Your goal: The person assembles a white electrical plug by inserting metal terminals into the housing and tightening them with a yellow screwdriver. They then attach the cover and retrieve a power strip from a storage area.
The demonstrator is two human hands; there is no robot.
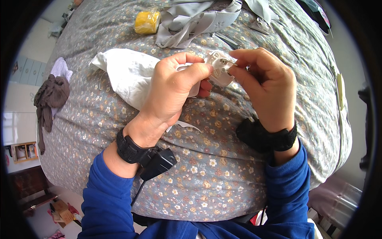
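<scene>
My left hand [169, 81] is closed round a small white plastic device [220, 69] with metal fittings on its far end, held above the bed. Its thumb lies along the device, and part of the white body is hidden behind my fingers. The thumb and fingertips of my right hand [272, 81] pinch together at the device's right side. Whatever they grip there is too small to make out. A white cloth [127, 73] lies on the bed behind and left of my left hand. Below the device, a thin white strip [185, 125] rests on the cover.
Under everything spreads a floral bedcover [207, 167]. Grey fabric strips [199, 18] lie at the far side, beside a yellow roll in clear wrap [147, 22]. Dark-handled scissors [227, 40] are beyond my hands. A brown cloth [52, 95] hangs at the left edge.
</scene>
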